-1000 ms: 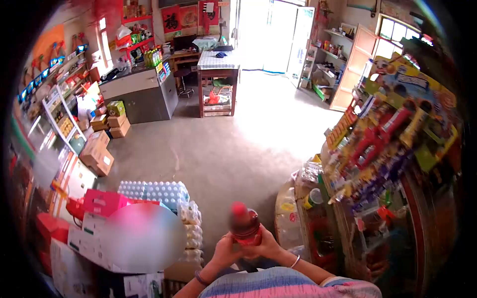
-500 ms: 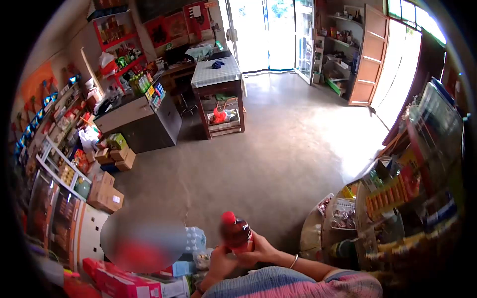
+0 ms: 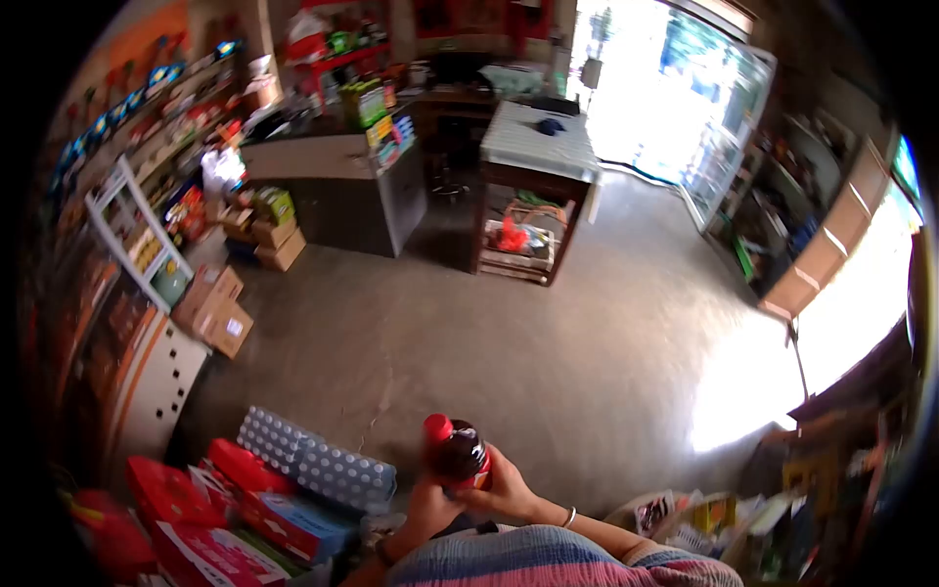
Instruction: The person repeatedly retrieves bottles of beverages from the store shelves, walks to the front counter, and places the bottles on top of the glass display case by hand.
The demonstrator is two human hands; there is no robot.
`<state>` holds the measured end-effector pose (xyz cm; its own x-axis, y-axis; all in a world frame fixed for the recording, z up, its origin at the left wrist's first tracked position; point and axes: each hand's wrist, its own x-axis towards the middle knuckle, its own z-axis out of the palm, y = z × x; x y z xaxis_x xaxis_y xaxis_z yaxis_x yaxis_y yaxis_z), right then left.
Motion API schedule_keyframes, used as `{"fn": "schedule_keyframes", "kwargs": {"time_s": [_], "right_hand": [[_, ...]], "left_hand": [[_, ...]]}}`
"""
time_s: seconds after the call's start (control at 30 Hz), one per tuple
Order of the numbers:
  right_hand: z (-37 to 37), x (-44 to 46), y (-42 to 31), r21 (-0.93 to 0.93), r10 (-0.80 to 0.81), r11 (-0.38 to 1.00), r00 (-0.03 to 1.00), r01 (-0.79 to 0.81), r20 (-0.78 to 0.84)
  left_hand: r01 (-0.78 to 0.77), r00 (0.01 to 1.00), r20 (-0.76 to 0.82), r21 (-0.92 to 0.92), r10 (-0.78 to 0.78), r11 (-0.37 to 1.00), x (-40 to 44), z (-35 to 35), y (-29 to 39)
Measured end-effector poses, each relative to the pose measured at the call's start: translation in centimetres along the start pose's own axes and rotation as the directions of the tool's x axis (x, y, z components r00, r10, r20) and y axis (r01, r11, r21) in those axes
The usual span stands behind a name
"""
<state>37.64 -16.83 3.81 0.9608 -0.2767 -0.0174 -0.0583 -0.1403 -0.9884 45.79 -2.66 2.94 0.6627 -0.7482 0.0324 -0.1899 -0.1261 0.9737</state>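
Observation:
A dark bottle (image 3: 458, 452) with a red cap and a red label is held upright, a little tilted, in front of the striped shirt. My left hand (image 3: 427, 511) is closed round its lower left side. On the other side my right hand (image 3: 504, 489), with a pale bracelet at the wrist, wraps the label area. The bottle's base is hidden behind the hands.
Red boxes (image 3: 210, 553) and a dotted grey-blue pack (image 3: 318, 462) lie at the lower left. A cloth-covered table (image 3: 541, 142) and a grey counter (image 3: 323, 196) stand ahead. Cartons (image 3: 213, 311) are on the left floor, goods (image 3: 714, 517) at the lower right.
The camera view has turned and shifted, so the table and counter appear farther right. Both hands still hold the bottle, now slightly farther left in view. The blurred patch at the lower left is gone.

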Motion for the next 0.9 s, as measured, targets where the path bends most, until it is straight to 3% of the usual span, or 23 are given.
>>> {"fn": "schedule_keyframes", "kwargs": {"time_s": [0.07,0.1,0.2,0.3,0.33,0.37,0.43,0.47,0.57,0.6,0.7,0.73,0.83,0.87,0.9], "right_hand": [[-0.2,5.4,0.2,-0.075,-0.018,0.997,1.0,0.02,0.023],[0.1,8.0,-0.1,-0.069,-0.022,0.997,0.999,0.024,0.028],[0.7,18.0,-1.6,-0.073,-0.074,0.994,0.996,0.078,0.056],[1.6,25.5,-3.6,-0.056,-0.027,0.998,0.993,0.033,0.113],[1.8,28.1,-3.5,-0.087,-0.093,0.991,0.99,0.102,0.109],[2.2,30.5,-3.3,-0.113,-0.161,0.979,0.981,0.172,0.105],[3.0,34.3,-4.2,-0.002,-0.137,0.99,0.984,0.138,0.11],[3.3,35.9,-4.1,-0.046,-0.144,0.988,0.983,0.15,0.115],[3.6,41.5,-3.8,-0.073,-0.084,0.992,0.976,0.1,0.203],[3.5,43.4,-3.2,-0.178,0.031,0.984,0.972,0.011,0.232],[3.8,49.5,-2.8,-0.087,0.03,0.996,0.944,-0.001,0.329],[4.0,51.6,-2.1,-0.064,0.025,0.998,0.939,-0.003,0.342],[3.9,58.6,-2.8,-0.026,0.085,0.996,0.923,-0.082,0.375],[4.2,61.3,-1.3,0.015,-0.06,0.998,0.942,0.059,0.33],[3.8,64.3,-2.1,-0.066,-0.073,0.992,0.925,0.105,0.373]], "left_hand": [[-0.035,0.999,-0.018,-0.081,0.034,0.996,4.4,-2.5,-0.2],[-0.088,0.996,-0.015,-0.235,0.087,0.968,7.1,-3.8,-0.6],[-0.141,0.987,-0.096,-0.153,0.128,0.978,14.0,-9.2,-2.1],[-0.063,0.996,-0.075,-0.244,0.046,0.968,19.9,-15.1,-1.2],[-0.066,0.994,-0.102,-0.294,0.037,0.954,22.0,-16.7,-0.7],[-0.108,0.988,-0.138,-0.253,0.074,0.962,23.8,-17.9,-1.3],[-0.185,0.969,-0.194,-0.151,0.154,0.971,27.1,-20.3,-3.1],[-0.1,0.964,-0.259,-0.128,0.065,0.987,28.1,-21.0,-3.3],[-0.118,0.974,-0.211,-0.16,0.083,0.98,32.0,-24.3,-5.0],[-0.018,0.99,-0.144,-0.195,-0.011,0.981,33.1,-25.5,-5.0],[0.081,0.942,-0.308,-0.181,-0.134,0.98,37.0,-27.6,-7.1],[0.042,0.931,-0.359,-0.067,-0.063,0.997,38.5,-28.8,-6.8],[0.157,0.907,-0.407,0.082,-0.111,0.984,43.4,-32.3,-8.3],[0.215,0.908,-0.392,0.144,-0.144,0.966,45.2,-33.8,-8.1],[0.185,0.904,-0.412,0.133,-0.116,0.974,47.8,-35.4,-8.2]]}}
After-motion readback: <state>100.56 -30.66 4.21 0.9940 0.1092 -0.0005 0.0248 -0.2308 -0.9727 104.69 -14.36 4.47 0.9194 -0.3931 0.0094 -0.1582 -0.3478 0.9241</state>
